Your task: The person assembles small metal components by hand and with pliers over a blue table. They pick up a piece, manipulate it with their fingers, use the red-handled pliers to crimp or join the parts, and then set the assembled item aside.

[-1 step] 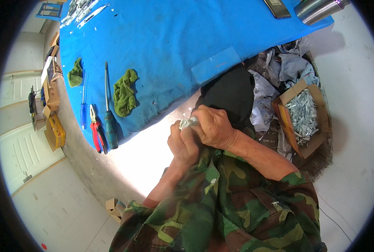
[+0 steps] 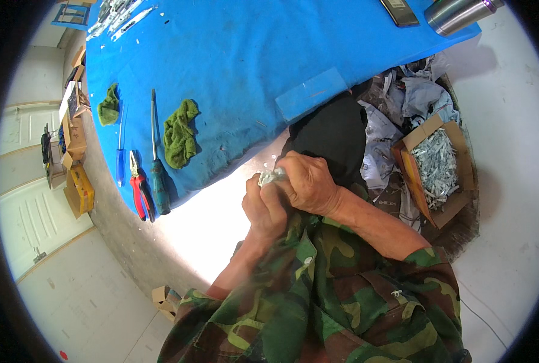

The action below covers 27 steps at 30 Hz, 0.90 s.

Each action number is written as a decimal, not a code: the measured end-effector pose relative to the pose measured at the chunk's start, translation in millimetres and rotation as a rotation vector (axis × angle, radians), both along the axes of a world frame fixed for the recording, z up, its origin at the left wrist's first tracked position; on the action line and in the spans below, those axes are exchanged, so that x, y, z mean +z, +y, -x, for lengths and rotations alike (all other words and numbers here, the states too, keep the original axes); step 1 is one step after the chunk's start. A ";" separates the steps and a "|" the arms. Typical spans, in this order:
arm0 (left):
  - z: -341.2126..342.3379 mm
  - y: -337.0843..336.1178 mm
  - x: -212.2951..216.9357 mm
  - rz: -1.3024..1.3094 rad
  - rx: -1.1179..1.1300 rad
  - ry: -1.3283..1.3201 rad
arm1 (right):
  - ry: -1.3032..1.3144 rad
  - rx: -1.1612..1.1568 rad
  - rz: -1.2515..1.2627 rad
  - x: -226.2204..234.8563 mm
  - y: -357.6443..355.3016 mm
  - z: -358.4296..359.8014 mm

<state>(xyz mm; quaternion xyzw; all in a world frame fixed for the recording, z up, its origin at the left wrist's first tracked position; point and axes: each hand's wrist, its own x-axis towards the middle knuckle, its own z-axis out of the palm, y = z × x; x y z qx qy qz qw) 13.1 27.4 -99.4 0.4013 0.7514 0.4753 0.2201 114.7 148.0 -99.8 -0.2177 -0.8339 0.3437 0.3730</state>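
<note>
Blue tabletop (image 2: 233,54) with screwdrivers and pliers; before it, left hand (image 2: 266,209) and right hand (image 2: 308,181) both clamp a small silvery part (image 2: 271,176). Work apparently mid-course; similar parts fill a cardboard box (image 2: 415,138).

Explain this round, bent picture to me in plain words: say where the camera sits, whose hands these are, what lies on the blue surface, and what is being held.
The camera is a wide fisheye lens worn on a person's head, looking down, so straight edges curve. The two bare hands belong to that person, who wears a camouflage jacket. The left hand and right hand meet over a small crumpled clear plastic packet, gripped between them; its contents are too small to tell. On the blue-covered table lie two crumpled green rags, two blue-handled screwdrivers, red-handled pliers, a dark flat phone-like slab and a steel cylinder cup. On the floor to the right stands an open cardboard box of small silvery metal parts.
</note>
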 end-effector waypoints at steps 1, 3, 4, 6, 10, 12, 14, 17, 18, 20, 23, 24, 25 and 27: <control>-1.3 -0.1 -1.8 0.002 0.008 -0.007 | -0.008 -0.001 -0.011 0.1 -0.2 -0.2; 0.1 1.4 0.8 -0.001 -0.016 -0.004 | -0.023 -0.002 -0.034 1.1 -0.7 -0.6; 0.9 2.5 2.0 -0.003 -0.029 -0.002 | -0.030 -0.007 -0.024 1.5 -0.9 -0.9; -0.5 4.3 -1.4 -0.054 -0.028 0.036 | -0.043 -0.017 -0.006 1.5 -1.4 -1.8; -5.4 12.5 7.3 -0.067 0.025 -0.023 | 0.010 -0.055 -0.012 -1.4 -4.4 2.0; -4.6 13.2 7.0 -0.068 0.004 -0.034 | 0.013 -0.066 -0.005 -0.9 -6.5 1.7; -7.9 14.7 5.6 -0.088 0.015 -0.062 | 0.033 -0.084 0.006 0.1 -7.6 3.2; -16.7 21.2 4.2 -0.129 0.054 -0.109 | 0.015 -0.105 0.000 3.9 -8.1 3.7; -13.6 20.8 4.0 -0.117 0.045 -0.109 | 0.002 -0.114 0.001 4.7 -9.2 3.2; -10.9 18.8 2.6 -0.104 0.024 -0.087 | -0.022 -0.124 -0.030 7.6 -9.9 -0.9; -8.8 13.3 3.0 -0.083 0.009 -0.027 | -0.010 -0.138 -0.039 8.6 -11.4 -2.0; -9.5 13.2 6.3 -0.069 0.021 -0.016 | -0.002 -0.142 -0.038 8.4 -12.0 -3.6; -9.8 12.8 8.6 -0.054 0.033 -0.004 | 0.000 -0.147 -0.049 8.2 -12.6 -5.3; -5.9 5.9 11.8 -0.006 -0.023 0.017 | 0.010 -0.157 -0.073 8.2 -12.9 -7.1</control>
